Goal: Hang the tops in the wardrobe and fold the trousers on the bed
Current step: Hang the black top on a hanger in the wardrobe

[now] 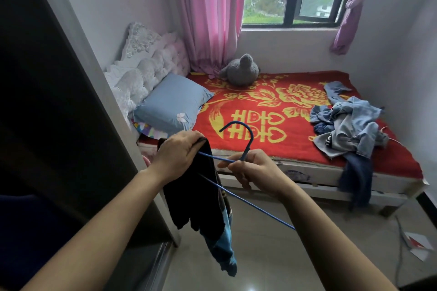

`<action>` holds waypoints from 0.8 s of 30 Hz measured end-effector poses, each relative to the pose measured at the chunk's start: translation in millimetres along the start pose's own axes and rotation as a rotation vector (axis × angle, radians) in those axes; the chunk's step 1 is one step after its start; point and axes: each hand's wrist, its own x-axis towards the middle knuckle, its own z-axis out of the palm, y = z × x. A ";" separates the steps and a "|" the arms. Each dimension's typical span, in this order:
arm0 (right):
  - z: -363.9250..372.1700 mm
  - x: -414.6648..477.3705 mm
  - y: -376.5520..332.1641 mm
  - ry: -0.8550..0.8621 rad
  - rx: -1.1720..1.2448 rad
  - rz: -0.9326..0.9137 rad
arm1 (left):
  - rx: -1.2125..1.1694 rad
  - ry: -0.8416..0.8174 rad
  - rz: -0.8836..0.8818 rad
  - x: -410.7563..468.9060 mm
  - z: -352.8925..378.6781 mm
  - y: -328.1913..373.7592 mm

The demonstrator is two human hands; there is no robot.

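The left hand (179, 151) grips the dark top (196, 201), bunched, at the blue hanger's (260, 209) left end; the right hand (253, 168) pinches the hanger just under its hook. The hanger's long axis points left at the wardrobe (59, 101), which stands nearer the left hand.
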 end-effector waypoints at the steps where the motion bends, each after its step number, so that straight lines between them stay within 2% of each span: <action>1: -2.3 -1.2 1.0 0.002 -0.044 -0.013 | 0.014 0.019 -0.023 0.0 2.4 0.4; 4: -17.0 -5.9 3.5 0.108 -0.203 -0.095 | 0.060 0.148 -0.090 1.7 -0.5 -7.2; 7: -38.1 -12.3 8.9 0.268 -0.349 -0.122 | -0.001 0.235 -0.187 7.5 -10.3 -17.9; 10: -39.3 -12.8 12.8 0.344 -0.357 -0.153 | -0.071 0.278 -0.268 14.7 -11.5 -11.9; 15: -6.9 0.4 11.8 0.272 -0.374 -0.157 | -0.255 0.280 -0.288 23.4 4.7 31.4; 20: 14.3 3.7 25.4 0.405 -0.392 -0.174 | -0.488 0.284 -0.309 22.1 4.8 42.1; 24: 16.2 4.8 30.2 0.380 -0.326 -0.111 | -0.557 0.234 -0.249 15.2 2.5 44.0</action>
